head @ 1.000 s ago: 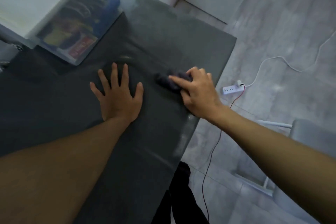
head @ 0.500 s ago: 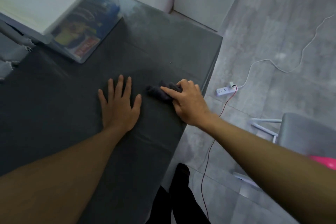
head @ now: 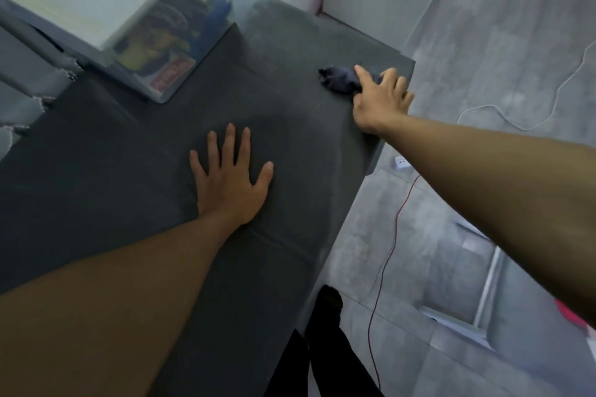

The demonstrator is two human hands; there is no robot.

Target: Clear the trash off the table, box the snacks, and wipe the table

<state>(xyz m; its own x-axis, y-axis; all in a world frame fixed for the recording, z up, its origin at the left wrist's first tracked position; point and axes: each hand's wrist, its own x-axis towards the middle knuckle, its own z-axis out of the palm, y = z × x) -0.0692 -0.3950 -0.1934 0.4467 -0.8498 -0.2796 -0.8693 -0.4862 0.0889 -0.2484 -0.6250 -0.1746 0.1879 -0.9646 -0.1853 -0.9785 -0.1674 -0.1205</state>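
Note:
A dark grey table (head: 135,171) fills the left and middle of the view. My left hand (head: 230,179) lies flat on it, fingers spread, holding nothing. My right hand (head: 380,100) presses a crumpled dark blue cloth (head: 338,79) onto the table near its far right corner. A clear plastic box (head: 180,39) with a white lid stands at the back left, with colourful snack packets visible through its wall.
The table's right edge drops to a grey tiled floor. A white power strip (head: 401,163) with a red wire (head: 387,258) and a white cable (head: 516,116) lie there. A grey chair (head: 483,284) stands at the right. My dark trouser leg (head: 325,342) shows below.
My right hand has slid the cloth away from beside my left hand, up toward the far right corner of the table. The left hand has stayed flat in place.

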